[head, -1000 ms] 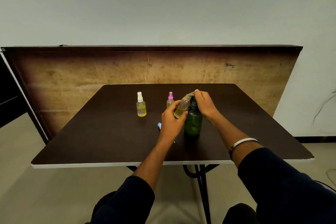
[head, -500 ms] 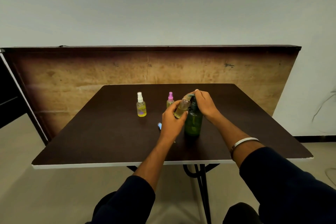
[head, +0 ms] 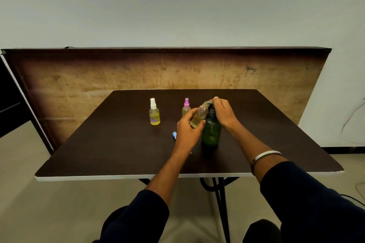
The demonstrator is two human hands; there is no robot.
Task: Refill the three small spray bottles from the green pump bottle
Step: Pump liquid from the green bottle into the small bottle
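The green pump bottle (head: 211, 132) stands upright near the middle of the dark table (head: 110, 144). My right hand (head: 224, 112) rests on its pump head, fingers curled over the nozzle. My left hand (head: 186, 130) grips an uncapped small clear bottle (head: 199, 116) with yellowish liquid, tilted with its mouth under the nozzle. A small spray bottle with a white cap (head: 154, 112) stands to the left. Another with a pink cap (head: 186, 107) stands just behind my left hand. A light blue cap (head: 174, 134) lies on the table, partly hidden by my left hand.
A wooden board (head: 79, 77) leans upright against the wall behind the table. The table's white front edge (head: 118, 177) runs close to my knees. Black metal legs (head: 221, 193) show underneath. A dark piece of furniture stands at the far left.
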